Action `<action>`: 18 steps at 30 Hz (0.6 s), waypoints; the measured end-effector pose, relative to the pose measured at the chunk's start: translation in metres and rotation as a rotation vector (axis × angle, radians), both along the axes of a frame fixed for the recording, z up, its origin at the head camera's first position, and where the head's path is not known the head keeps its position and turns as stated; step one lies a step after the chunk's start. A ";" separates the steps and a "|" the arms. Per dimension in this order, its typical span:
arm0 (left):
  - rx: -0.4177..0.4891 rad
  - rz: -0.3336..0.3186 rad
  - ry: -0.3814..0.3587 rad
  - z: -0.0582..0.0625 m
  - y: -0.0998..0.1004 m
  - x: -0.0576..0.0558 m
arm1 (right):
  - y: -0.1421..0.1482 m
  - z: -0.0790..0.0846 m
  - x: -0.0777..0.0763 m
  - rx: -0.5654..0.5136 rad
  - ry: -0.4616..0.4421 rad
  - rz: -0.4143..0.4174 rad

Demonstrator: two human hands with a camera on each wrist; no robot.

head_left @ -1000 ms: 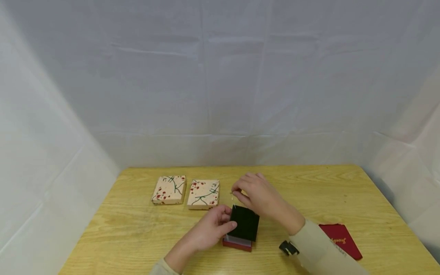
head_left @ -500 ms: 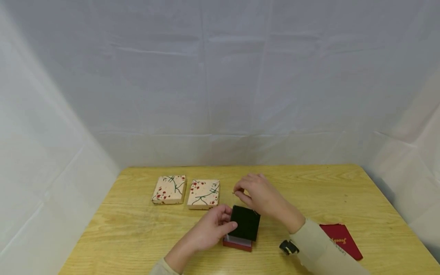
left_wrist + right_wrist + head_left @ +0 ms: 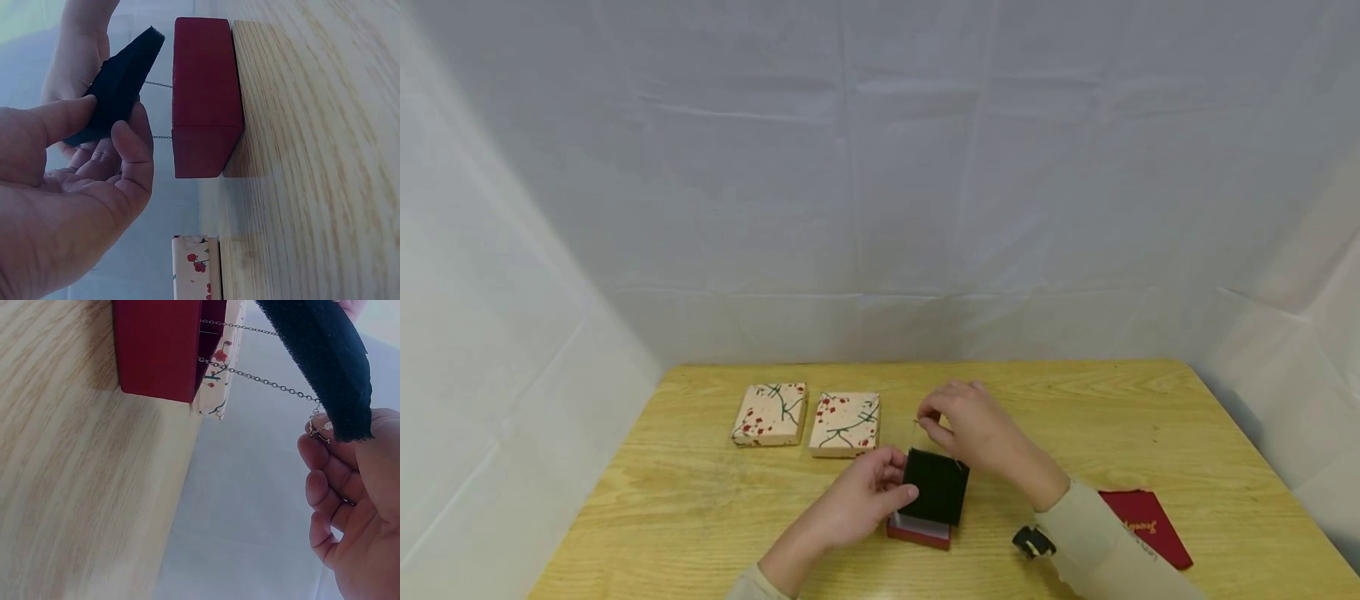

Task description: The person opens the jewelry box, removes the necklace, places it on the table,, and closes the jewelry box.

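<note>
My left hand [image 3: 857, 500] grips a black velvety pad [image 3: 936, 489] between thumb and fingers, holding it tilted above an open red box [image 3: 919, 536]. In the left wrist view the pad [image 3: 122, 87] is well clear of the box [image 3: 207, 78]. Two strands of a thin necklace chain [image 3: 269, 382] run from the pad down into the box, as the right wrist view shows. Just beyond the pad's far edge, my right hand [image 3: 972, 427] pinches the necklace's end [image 3: 319, 429] between thumb and index finger. The part of the necklace inside the box is hidden.
Two cream boxes with red blossoms, a left one [image 3: 769, 414] and a right one [image 3: 845, 423], sit left of the hands. A red pouch [image 3: 1146, 527] with gold lettering lies by the right sleeve. White sheeting [image 3: 917, 208] hangs behind the wooden table [image 3: 700, 508].
My right hand has shifted slightly to the right with the necklace end pinched in it. The left hand and the pad have barely moved.
</note>
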State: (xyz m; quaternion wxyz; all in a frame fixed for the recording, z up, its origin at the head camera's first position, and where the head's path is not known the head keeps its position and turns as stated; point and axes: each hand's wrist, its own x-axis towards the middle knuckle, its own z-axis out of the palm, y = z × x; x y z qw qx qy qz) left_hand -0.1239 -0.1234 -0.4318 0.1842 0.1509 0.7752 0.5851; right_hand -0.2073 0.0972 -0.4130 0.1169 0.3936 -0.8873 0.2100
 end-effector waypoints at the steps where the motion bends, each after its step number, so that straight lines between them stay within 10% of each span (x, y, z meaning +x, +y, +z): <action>1: 0.002 -0.001 0.000 0.000 0.000 0.000 | 0.000 0.000 0.000 0.001 -0.003 -0.005; 18: 0.013 0.022 -0.021 0.001 0.002 0.001 | 0.009 -0.007 -0.001 -0.020 -0.039 -0.048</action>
